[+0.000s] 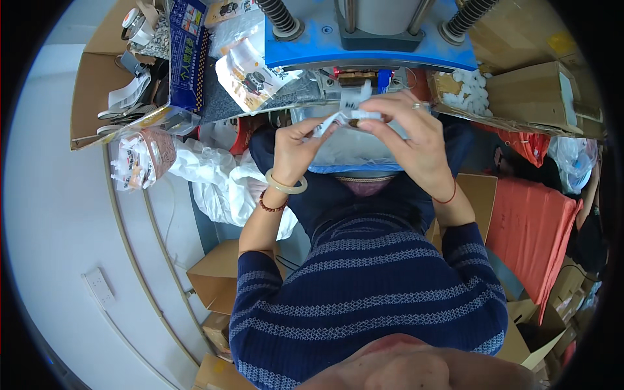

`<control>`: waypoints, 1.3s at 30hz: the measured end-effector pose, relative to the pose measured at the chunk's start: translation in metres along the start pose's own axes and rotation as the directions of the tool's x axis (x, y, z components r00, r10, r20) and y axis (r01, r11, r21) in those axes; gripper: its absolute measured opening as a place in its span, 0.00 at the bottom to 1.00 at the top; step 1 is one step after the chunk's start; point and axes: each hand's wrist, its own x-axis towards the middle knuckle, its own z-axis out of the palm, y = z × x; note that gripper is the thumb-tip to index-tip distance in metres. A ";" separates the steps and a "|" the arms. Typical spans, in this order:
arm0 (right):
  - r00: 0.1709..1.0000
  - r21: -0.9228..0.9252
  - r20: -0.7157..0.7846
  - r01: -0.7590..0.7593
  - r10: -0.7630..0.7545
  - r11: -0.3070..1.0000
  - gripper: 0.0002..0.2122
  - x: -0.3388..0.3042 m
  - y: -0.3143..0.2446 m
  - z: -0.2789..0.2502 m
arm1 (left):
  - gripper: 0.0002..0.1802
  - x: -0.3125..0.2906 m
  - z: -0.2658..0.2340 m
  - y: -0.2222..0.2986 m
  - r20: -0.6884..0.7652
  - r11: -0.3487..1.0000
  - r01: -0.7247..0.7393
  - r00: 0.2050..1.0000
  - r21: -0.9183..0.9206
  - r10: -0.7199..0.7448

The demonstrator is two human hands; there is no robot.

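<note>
My left hand (296, 146), with a pale bangle and a beaded bracelet at its wrist, pinches a small white printed wrapper (329, 123) between thumb and fingers. Close beside it, my right hand (416, 136) has thumb and fingers closed on a small clear-and-white printed packet (354, 99). Wrapper and packet meet between the two hands; whether they are one piece I cannot tell. Below them, over my lap, is a tub (354, 168) with a blue rim, lined or filled with clear plastic.
A blue-based press (370, 49) with springs stands ahead. Printed pouches (250, 78) lie left of it, near a dark blue box (187, 65). At right, a cardboard box (533, 97) stands by white round pieces (465, 91). A basket of small packets (140, 159) hangs left.
</note>
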 end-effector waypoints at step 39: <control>0.919 -0.072 -0.120 -0.385 0.375 0.920 0.09 -0.042 0.056 -0.040 | 0.21 0.023 -0.028 -0.067 -0.233 0.934 -0.255 0.921 0.249 0.313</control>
